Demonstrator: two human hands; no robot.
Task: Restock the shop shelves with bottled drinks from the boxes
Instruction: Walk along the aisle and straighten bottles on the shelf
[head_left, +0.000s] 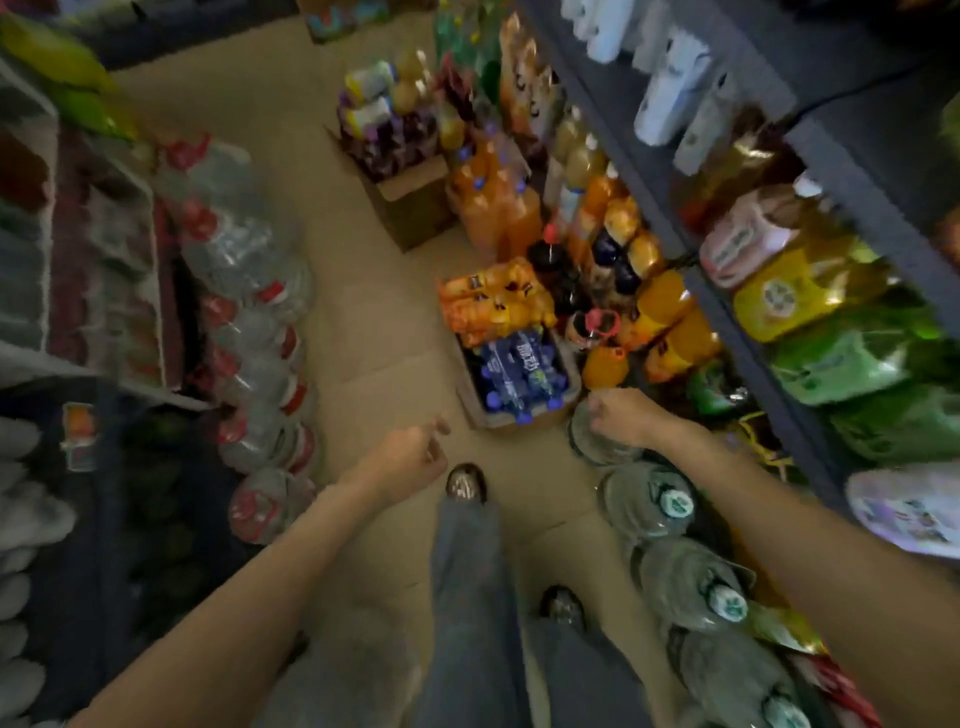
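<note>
A cardboard box (519, 415) on the floor holds blue-capped bottles (519, 369), with orange drink packs (493, 301) lying across its far end. A second box (410, 202) farther down the aisle holds purple bottles. My left hand (415, 452) hangs over the floor with fingers loosely curled and holds nothing. My right hand (623, 415) is low beside the near box, over the top of a large clear water jug (597, 441); the blur hides whether it grips the jug. The dark shelf unit (727, 332) on the right carries orange and dark drink bottles.
Large water jugs with green-white caps (675, 501) line the floor at right. Shrink-wrapped packs of red-capped water bottles (254, 322) are stacked along the left. A white wire rack (93, 280) stands at left. My feet and grey trousers (467, 571) are on the beige floor.
</note>
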